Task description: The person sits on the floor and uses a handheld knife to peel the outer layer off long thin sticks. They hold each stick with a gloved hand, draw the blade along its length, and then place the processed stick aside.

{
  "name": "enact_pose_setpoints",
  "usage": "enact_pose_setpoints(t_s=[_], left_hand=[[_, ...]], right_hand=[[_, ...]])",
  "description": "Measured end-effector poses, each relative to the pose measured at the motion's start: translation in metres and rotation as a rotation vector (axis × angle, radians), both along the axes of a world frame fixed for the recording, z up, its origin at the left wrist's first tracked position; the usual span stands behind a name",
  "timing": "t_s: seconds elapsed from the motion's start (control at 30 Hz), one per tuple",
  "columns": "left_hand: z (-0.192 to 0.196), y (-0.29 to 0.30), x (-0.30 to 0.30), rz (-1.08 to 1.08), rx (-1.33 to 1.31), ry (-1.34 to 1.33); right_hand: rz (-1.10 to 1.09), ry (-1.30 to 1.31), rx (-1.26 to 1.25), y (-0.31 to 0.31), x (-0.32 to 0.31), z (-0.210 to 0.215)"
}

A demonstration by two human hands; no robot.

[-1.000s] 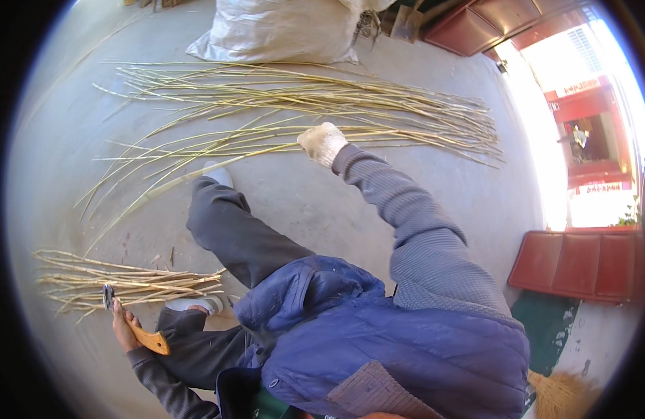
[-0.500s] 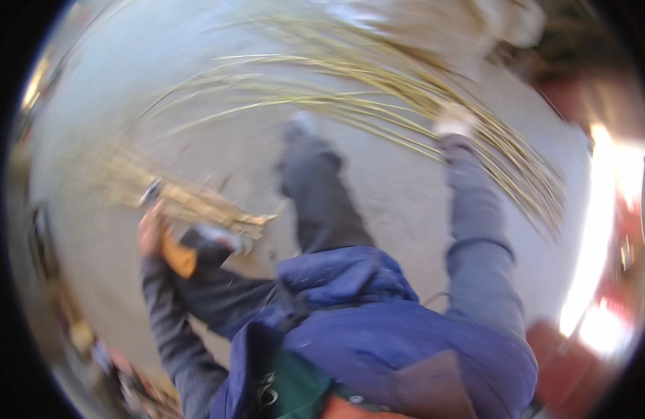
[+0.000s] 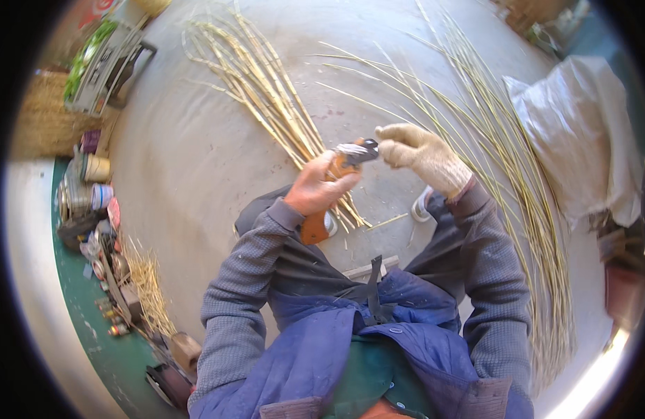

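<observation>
My bare left hand (image 3: 317,185) is wrapped round a hand tool (image 3: 343,167) with an orange body and a black-and-silver head. Its orange lower end (image 3: 313,229) sticks out below the palm. Close against the tool's black tip is my right hand (image 3: 424,157), in a cream knitted glove, its thumb and fingers curled in a pinch. Whatever is between them is too small to make out. Beneath and beyond the tool, a bundle of thick, pale cut stalks (image 3: 270,91) lies on the floor, its near ends between my shoes.
Long thin green-yellow stalks (image 3: 532,167) lie in a heap along the right, beside a large whitish plastic sack (image 3: 581,133). On the left are a grey cart (image 3: 109,66) with greenery, a straw pile (image 3: 146,286) and assorted tools and tubs along the green-painted wall base.
My right hand has drawn back from the thin stalks toward the tool. My left hand has brought the tool from low at the left to the middle. The view has turned.
</observation>
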State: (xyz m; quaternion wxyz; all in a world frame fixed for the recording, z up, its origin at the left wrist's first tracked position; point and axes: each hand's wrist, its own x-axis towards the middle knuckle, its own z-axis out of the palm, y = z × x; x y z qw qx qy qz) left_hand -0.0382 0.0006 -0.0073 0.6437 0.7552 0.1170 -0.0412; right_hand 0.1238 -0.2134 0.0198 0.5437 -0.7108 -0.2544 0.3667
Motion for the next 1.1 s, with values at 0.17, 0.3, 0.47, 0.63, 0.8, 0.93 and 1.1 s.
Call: enact_pose_setpoints(t_s=[0.17, 0.3, 0.47, 0.63, 0.8, 0.93, 1.1], left_hand=[[-0.022, 0.025, -0.010, -0.073, 0.202, -0.010], [-0.031, 0.046, -0.014, -0.071, 0.103, 0.189], [-0.057, 0.068, -0.008, 0.085, 0.141, -0.076], [-0.016, 0.099, -0.022, 0.458, -0.097, 0.132], [-0.010, 0.124, -0.039, 0.853, -0.191, -0.052], [0.002, 0.117, -0.042, 0.858, -0.249, -0.012], [0.009, 0.105, -0.030, 0.905, -0.205, 0.081]], right_hand=[[0.075, 0.255, 0.031, 0.042, -0.019, -0.025], [0.075, 0.266, 0.045, 0.068, -0.019, -0.057], [-0.033, 0.305, 0.144, 0.105, -0.017, -0.084], [-0.169, 0.371, 0.049, 0.134, 0.007, -0.147], [-0.287, 0.366, -0.378, 0.136, -0.005, -0.322], [-0.122, 0.065, -0.632, 0.123, -0.033, -0.456], [-0.012, -0.104, -0.754, 0.189, -0.019, -0.439]])
